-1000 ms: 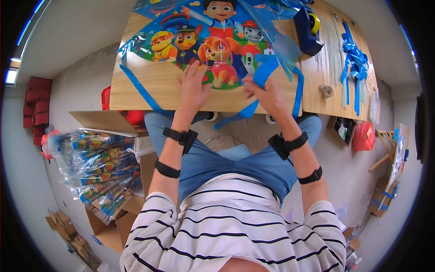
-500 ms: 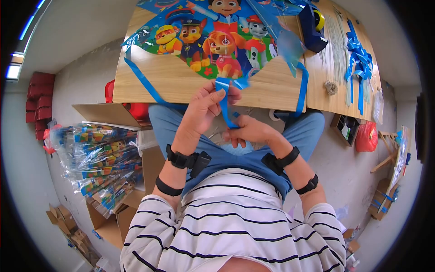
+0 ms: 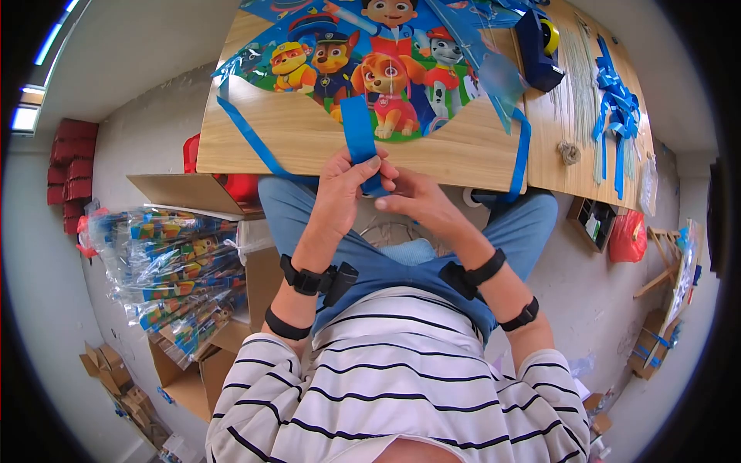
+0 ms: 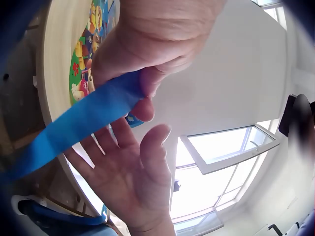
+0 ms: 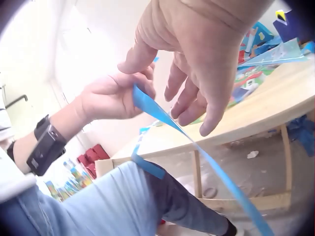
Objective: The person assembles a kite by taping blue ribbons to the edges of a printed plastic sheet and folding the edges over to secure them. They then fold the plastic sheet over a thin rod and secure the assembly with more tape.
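Note:
My left hand (image 3: 340, 189) pinches a blue ribbon (image 3: 357, 127) between thumb and fingers over the front edge of the table. A loop of the ribbon stands up above that hand, and in the right wrist view a long end (image 5: 216, 169) runs down past the table edge. Close beside the ribbon is my right hand (image 3: 424, 204); in the left wrist view its palm (image 4: 128, 182) faces up with the fingers spread. Beyond both hands lies a shiny printed sheet (image 3: 390, 92) with cartoon dogs and a boy, blue strips (image 3: 251, 135) trailing from its sides.
The wooden table (image 3: 463, 158) carries a dark blue tape dispenser (image 3: 540, 54), a bundle of blue ribbons (image 3: 617, 108) and a small coil of twine (image 3: 569, 152) on the right. On the floor at left, clear-wrapped printed packs (image 3: 174, 262) sit over cardboard boxes (image 3: 181, 386).
Both hands drew back from the sheet toward the table's front edge. The ribbon passed to the left hand, and the right hand, which held it earlier, now has its fingers spread beside it.

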`<state>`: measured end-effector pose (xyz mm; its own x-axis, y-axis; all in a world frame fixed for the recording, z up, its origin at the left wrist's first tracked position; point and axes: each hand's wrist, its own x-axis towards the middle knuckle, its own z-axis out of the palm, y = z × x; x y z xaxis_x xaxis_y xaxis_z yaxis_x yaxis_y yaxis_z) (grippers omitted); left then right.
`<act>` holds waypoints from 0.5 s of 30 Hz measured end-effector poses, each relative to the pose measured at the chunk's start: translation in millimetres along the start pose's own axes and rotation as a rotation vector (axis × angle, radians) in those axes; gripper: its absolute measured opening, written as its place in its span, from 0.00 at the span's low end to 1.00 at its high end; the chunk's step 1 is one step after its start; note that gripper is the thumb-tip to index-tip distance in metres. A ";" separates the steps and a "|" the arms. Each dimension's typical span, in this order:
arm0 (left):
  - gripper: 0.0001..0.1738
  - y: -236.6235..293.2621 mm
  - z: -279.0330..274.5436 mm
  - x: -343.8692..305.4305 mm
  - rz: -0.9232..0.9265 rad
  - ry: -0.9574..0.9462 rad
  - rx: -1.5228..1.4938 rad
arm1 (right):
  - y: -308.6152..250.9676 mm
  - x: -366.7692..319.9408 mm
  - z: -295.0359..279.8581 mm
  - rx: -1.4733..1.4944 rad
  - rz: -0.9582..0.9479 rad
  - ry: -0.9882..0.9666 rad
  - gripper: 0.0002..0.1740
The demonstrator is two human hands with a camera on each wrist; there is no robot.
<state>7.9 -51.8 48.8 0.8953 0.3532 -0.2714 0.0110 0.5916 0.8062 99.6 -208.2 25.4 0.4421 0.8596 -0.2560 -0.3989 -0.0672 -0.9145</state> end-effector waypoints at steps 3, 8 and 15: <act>0.13 4.5 -4.2 -1.5 0.027 0.111 0.030 | 25.5 14.1 10.2 -0.066 0.153 0.083 0.13; 0.09 6.2 -26.1 8.1 0.064 0.213 0.314 | 38.5 8.5 13.2 -0.299 0.243 0.090 0.10; 0.13 -15.2 -31.2 39.2 -0.021 0.149 0.429 | 42.3 21.1 12.8 0.125 0.119 0.133 0.10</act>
<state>28.9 -24.3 9.5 0.8194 0.4634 -0.3375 0.2402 0.2569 0.9361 81.8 -186.4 -14.7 0.4848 0.7744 -0.4065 -0.5471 -0.0940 -0.8317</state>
